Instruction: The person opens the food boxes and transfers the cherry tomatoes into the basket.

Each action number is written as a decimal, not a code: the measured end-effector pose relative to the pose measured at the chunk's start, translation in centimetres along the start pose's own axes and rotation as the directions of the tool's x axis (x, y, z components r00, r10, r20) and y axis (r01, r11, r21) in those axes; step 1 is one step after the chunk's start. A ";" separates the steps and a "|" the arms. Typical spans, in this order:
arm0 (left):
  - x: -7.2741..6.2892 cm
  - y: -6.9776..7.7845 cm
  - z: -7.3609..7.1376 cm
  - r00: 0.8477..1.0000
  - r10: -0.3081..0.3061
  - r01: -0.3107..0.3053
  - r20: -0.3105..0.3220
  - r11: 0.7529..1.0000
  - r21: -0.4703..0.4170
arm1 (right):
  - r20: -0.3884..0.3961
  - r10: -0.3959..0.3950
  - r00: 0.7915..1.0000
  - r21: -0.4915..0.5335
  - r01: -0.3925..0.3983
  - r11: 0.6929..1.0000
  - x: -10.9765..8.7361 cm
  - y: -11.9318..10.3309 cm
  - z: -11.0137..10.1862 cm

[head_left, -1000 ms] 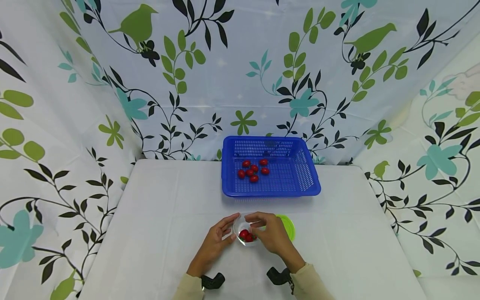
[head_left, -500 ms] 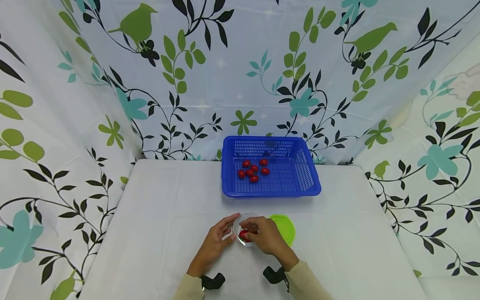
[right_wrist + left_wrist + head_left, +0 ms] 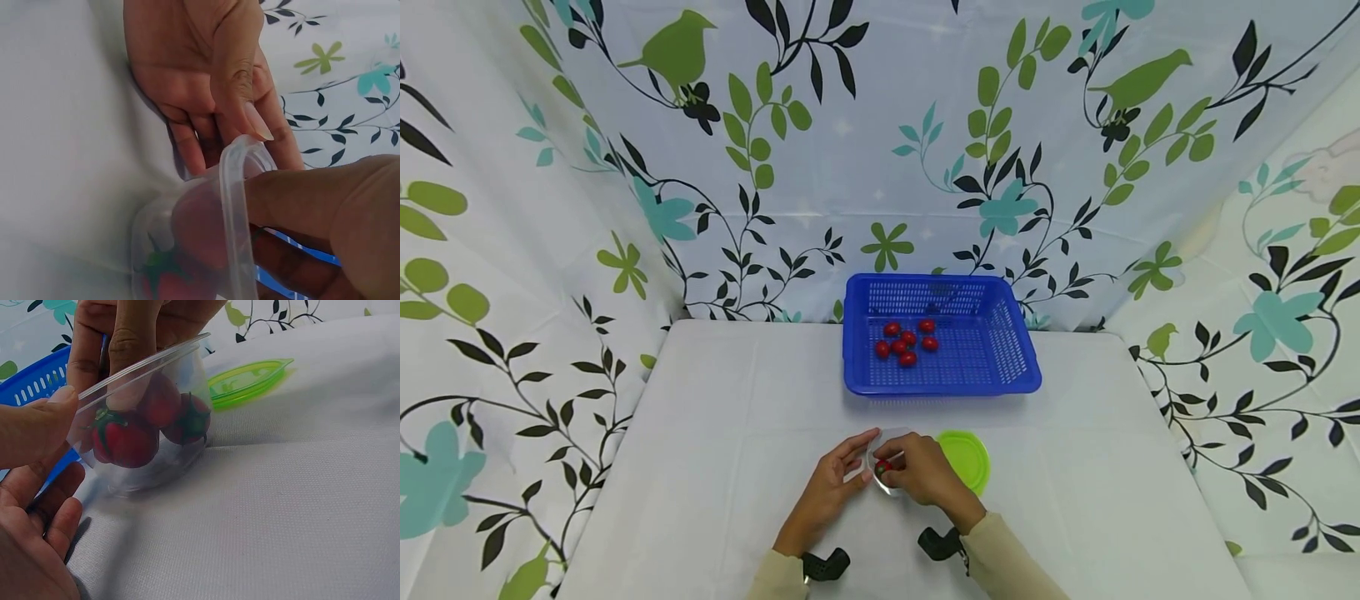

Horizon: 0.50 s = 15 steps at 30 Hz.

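A clear plastic tub stands tilted on the white cloth with several red cherry tomatoes inside, some with green stems. My left hand holds the tub from its left side, its thumb at the rim in both wrist views. My right hand reaches down through the opening. Its thumb and fingers are around a tomato inside the tub; the fingertips are partly hidden behind the wall and the fruit. Just right of the tub lies a bright green round lid, partly behind the right hand.
A blue perforated basket stands at the back of the table, with several more tomatoes in its left half. White cloth covers the table. Patterned curtains hang behind and on both sides.
My right hand has moved left and deeper over the tub, covering more of the tomatoes and exposing more of the green lid. The left hand and tub stay nearly in place.
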<state>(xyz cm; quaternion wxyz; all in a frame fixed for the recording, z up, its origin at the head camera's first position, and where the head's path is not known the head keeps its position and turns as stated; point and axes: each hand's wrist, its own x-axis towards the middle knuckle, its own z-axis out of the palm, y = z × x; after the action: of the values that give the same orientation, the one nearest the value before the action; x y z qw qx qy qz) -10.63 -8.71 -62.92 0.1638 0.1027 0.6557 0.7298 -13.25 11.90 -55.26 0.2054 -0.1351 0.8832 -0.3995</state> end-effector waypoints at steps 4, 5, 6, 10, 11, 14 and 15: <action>0.1 -0.1 0.0 1.000 0.011 -0.011 0.005 1.000 -0.002 | -0.017 0.019 1.000 0.079 -0.018 0.997 0.0 0.2 0.1; 0.1 -0.1 0.0 1.000 0.014 -0.014 0.006 1.000 -0.001 | -0.024 0.020 1.000 0.092 -0.018 0.996 0.0 0.3 0.1; 0.1 -0.1 0.0 1.000 0.017 -0.017 0.007 1.000 -0.002 | -0.033 0.017 0.999 0.099 -0.013 0.995 0.0 0.3 0.1; 0.0 0.0 0.0 1.000 0.021 -0.021 0.007 1.000 -0.002 | -0.070 0.000 0.998 0.088 0.006 0.996 -0.3 0.5 0.3; 0.0 0.0 0.0 1.000 0.023 -0.023 0.008 1.000 -0.001 | -0.081 -0.001 0.997 0.080 0.008 0.997 -0.4 0.5 0.3; 0.0 -0.1 0.0 1.000 0.024 -0.024 0.006 1.000 0.000 | -0.107 -0.003 0.994 0.071 0.011 0.997 -0.5 0.4 0.2; 0.0 -0.1 0.0 1.000 0.022 -0.022 0.003 1.000 0.000 | -0.116 -0.004 0.993 0.071 0.012 0.997 -0.6 0.5 0.1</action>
<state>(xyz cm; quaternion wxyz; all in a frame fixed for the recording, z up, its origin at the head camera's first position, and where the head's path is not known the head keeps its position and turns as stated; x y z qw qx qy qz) -10.63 -8.66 -62.98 0.1567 0.1112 0.6543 0.7314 -12.74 12.34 -55.54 0.1572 -0.1079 0.8781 -0.4389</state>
